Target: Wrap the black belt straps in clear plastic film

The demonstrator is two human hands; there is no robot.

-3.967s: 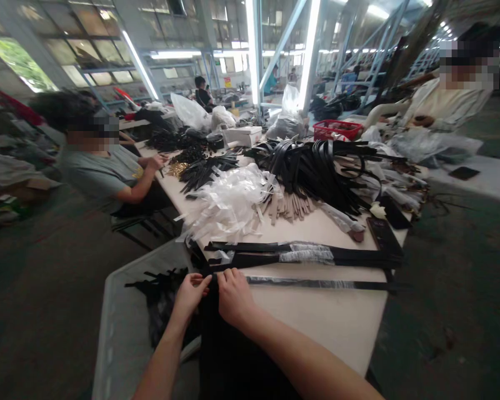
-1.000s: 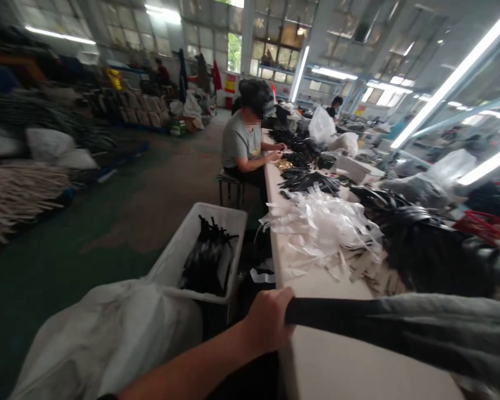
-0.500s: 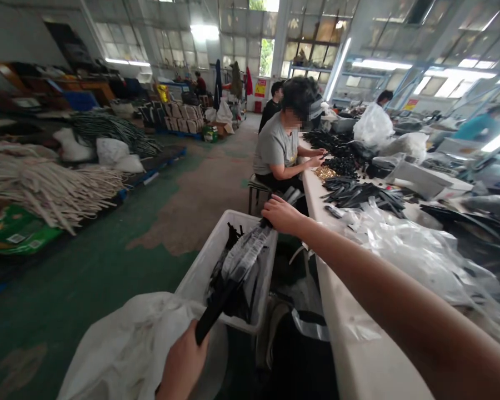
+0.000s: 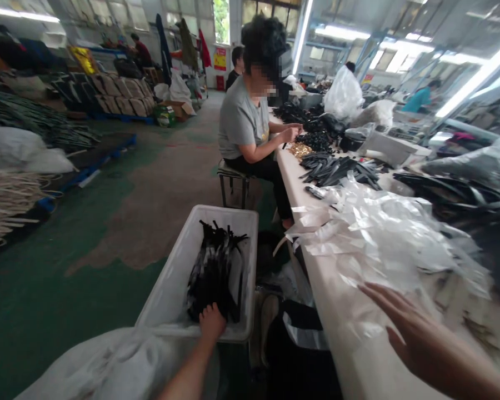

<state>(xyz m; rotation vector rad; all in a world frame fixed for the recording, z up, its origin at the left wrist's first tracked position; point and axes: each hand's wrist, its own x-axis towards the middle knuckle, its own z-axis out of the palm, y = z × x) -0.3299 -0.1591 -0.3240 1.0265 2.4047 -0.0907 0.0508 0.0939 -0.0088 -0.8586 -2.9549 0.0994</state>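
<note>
Head view: black straps (image 4: 211,269) are lying in a white plastic bin (image 4: 173,286), just ahead of the left hand (image 4: 212,322), whose grip I cannot tell; the right hand (image 4: 414,330) is hanging open beside translucent plastic strips (image 4: 383,222).

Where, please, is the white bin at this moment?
In the head view, the white bin sits left of the table, with the left hand at its near end.
</note>
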